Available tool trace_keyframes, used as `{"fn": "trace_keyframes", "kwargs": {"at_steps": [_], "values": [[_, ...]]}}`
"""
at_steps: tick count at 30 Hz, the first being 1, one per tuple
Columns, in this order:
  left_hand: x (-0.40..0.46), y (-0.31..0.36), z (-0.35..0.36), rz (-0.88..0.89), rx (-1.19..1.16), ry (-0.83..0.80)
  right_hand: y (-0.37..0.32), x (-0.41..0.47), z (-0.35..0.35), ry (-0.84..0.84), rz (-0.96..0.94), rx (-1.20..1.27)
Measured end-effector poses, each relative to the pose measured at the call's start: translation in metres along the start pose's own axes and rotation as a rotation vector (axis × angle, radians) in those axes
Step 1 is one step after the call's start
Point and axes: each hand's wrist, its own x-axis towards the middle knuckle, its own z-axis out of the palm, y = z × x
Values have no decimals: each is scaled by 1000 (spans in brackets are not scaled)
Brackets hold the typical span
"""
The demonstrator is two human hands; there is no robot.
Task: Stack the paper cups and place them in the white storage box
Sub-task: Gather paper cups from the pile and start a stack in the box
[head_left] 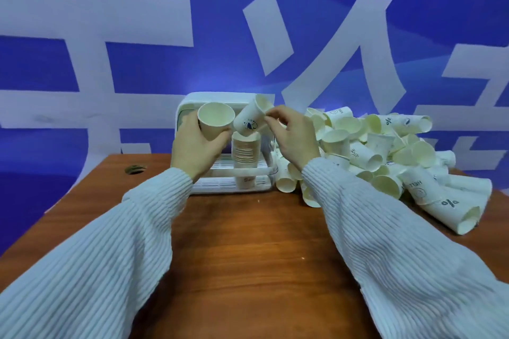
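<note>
Over the white storage box, left hand gripped an upright cup; right hand pinched a tilted cup by its rim. Cups looked light and crushable; the wall is probably the better hold.

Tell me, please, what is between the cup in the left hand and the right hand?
In the head view, a tilted paper cup with a blue logo lies between them. The right hand pinches its rim, and its base nearly meets the cup that the left hand holds.
</note>
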Motion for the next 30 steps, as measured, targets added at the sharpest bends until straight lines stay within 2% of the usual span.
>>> {"fn": "trace_keyframes", "kwargs": {"at_steps": [6,10,12,17,22,24,27,30], "values": [[6,-12,-4,-5,15,20,-2,18,23,-300,-105,-404],[11,-14,2,-6,18,15,-8,29,30,-570,-66,-504],[13,-15,6,-11,13,14,-7,28,35,-628,-39,-522],[17,-15,10,-21,6,-14,4,16,45,-600,-45,-517],[28,-4,19,26,9,2,0,14,37,-698,-19,-423],[35,1,25,16,-18,29,0,7,35,-592,8,-338],[46,7,34,24,-46,46,4,-1,34,-335,61,-214],[54,9,44,64,3,-4,8,-3,31,-258,84,-182]]}}
